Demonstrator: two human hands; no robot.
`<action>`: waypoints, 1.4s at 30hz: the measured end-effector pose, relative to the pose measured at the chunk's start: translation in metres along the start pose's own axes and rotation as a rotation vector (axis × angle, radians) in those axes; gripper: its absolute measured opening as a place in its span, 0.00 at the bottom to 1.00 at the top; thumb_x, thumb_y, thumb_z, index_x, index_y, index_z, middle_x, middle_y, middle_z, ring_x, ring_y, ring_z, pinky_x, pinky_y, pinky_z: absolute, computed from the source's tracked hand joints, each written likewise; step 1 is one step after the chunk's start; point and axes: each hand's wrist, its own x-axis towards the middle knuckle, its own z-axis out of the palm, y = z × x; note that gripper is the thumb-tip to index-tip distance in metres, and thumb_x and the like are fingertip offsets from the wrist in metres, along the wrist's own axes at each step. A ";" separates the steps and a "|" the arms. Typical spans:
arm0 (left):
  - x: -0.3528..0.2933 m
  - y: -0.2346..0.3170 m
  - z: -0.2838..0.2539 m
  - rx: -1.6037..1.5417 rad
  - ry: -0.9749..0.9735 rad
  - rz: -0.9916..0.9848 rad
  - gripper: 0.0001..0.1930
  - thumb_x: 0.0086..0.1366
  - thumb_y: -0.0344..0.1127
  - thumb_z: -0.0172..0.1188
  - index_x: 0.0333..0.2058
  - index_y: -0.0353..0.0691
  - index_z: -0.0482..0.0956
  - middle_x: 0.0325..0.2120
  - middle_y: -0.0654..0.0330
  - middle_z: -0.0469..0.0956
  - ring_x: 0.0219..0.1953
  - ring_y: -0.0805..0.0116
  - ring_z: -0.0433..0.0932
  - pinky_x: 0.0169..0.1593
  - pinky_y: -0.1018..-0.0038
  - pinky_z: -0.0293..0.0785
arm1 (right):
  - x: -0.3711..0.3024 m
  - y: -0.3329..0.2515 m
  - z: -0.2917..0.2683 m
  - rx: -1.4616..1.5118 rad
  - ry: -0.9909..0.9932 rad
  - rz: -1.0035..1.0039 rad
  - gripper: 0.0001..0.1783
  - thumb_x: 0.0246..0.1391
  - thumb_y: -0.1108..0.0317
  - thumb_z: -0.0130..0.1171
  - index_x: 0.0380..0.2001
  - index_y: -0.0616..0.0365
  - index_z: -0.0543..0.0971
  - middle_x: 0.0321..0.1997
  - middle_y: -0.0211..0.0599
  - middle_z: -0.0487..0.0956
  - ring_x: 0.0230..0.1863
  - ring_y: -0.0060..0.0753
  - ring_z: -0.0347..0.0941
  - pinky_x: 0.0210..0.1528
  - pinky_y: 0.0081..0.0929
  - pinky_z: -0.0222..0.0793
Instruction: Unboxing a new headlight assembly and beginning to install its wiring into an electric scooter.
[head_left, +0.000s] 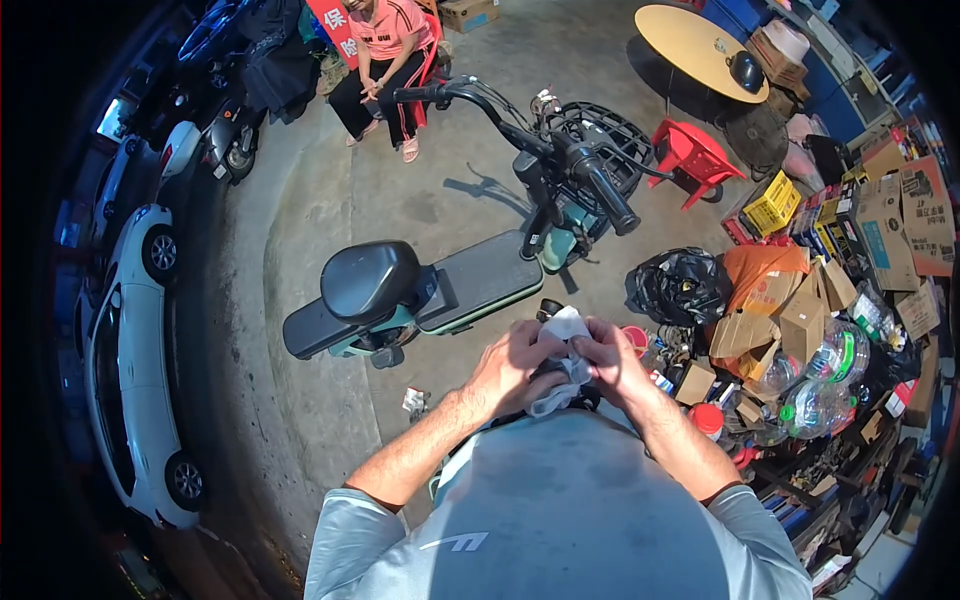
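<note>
The crumpled white wad [566, 328] is thin and matt, whether paper or cloth cannot be told. The bike's rear seat [367, 280] looks smooth with a dark sheen, its footboard [488, 270] like duller black plastic. Soft cloth makes the grey shirt [560, 490]. The red stool [690, 155] is smooth plastic, the black bag [680, 285] glossy, wrinkled plastic, the large bottle [840, 352] clear plastic, the open carton [802, 325] matt cardboard, the floor [300, 420] rough, dull concrete.
</note>
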 end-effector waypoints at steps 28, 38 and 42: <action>-0.016 0.018 -0.008 -0.181 0.113 0.075 0.13 0.51 0.27 0.65 0.35 0.37 0.72 0.27 0.56 0.70 0.31 0.58 0.71 0.34 0.66 0.69 | -0.040 -0.051 0.008 -0.942 -0.320 -0.284 0.16 0.47 0.70 0.62 0.41 0.55 0.73 0.28 0.42 0.76 0.29 0.41 0.76 0.30 0.36 0.71; -0.018 0.033 -0.023 -0.118 -0.068 0.082 0.11 0.52 0.29 0.65 0.33 0.37 0.72 0.29 0.55 0.71 0.33 0.56 0.72 0.36 0.65 0.70 | -0.045 -0.059 0.004 -1.240 -0.561 -0.448 0.06 0.50 0.68 0.55 0.29 0.58 0.74 0.27 0.44 0.73 0.32 0.48 0.74 0.33 0.39 0.71; -0.021 0.038 -0.033 -0.188 -0.210 0.111 0.09 0.53 0.28 0.62 0.32 0.36 0.72 0.30 0.54 0.70 0.35 0.55 0.72 0.38 0.65 0.70 | -0.050 -0.062 0.003 -1.196 -0.683 -0.418 0.06 0.49 0.69 0.51 0.27 0.60 0.71 0.26 0.46 0.71 0.30 0.49 0.72 0.34 0.41 0.69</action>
